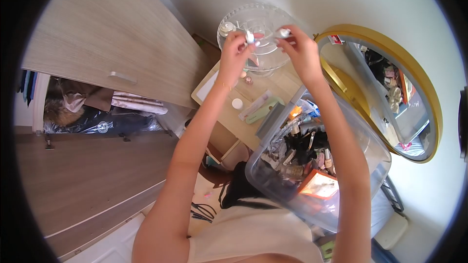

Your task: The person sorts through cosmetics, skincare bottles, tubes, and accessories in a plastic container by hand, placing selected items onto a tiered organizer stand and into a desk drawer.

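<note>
Both my hands are raised over a clear glass stand (pixel 230 13) with a beaded rim. My left hand (pixel 235 54) is closed on a small white bottle-like piece (pixel 250 37), its exact kind too small to make out. A little to the right, my right hand (pixel 303 49) pinches another small white piece (pixel 283 33), blurred at its edges. The two pieces are apart. Near my left fingers, a small round whitish container (pixel 226 28) rests on the stand.
A wooden table (pixel 219 108) holds a white round lid (pixel 237 103) and a green box (pixel 264 111). A clear plastic bin (pixel 253 169) full of mixed cosmetics and packets stands below my right arm. A gold-framed round mirror (pixel 419 102) leans at right; a wooden cabinet (pixel 112 29) stands left.
</note>
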Demonstrator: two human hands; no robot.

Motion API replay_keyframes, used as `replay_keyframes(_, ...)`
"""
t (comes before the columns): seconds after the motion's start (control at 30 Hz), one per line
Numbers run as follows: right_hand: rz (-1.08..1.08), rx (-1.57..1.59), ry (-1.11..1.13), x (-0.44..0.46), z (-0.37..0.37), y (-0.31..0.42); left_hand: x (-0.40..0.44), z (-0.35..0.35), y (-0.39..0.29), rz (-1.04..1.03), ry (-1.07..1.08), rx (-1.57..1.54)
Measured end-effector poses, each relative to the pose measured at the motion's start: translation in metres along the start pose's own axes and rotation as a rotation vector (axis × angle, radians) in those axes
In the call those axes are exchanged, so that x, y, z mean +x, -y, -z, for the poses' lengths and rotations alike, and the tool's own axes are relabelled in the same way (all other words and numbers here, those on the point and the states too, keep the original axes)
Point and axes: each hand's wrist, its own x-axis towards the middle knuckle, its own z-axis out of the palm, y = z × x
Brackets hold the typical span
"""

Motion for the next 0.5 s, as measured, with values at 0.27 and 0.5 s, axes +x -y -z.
replay_keyframes(0.27, 0.042, -0.316, 0.197, 0.029, -0.035, -0.044, 0.035, 0.006, 0.055, -0.084, 0.088, 0.525)
replay_keyframes(0.5, 0.036, -0.189, 0.140, 0.019, -0.040, -0.054, 0.028, 0.009, 0.055, -0.104, 0.100, 0.372)
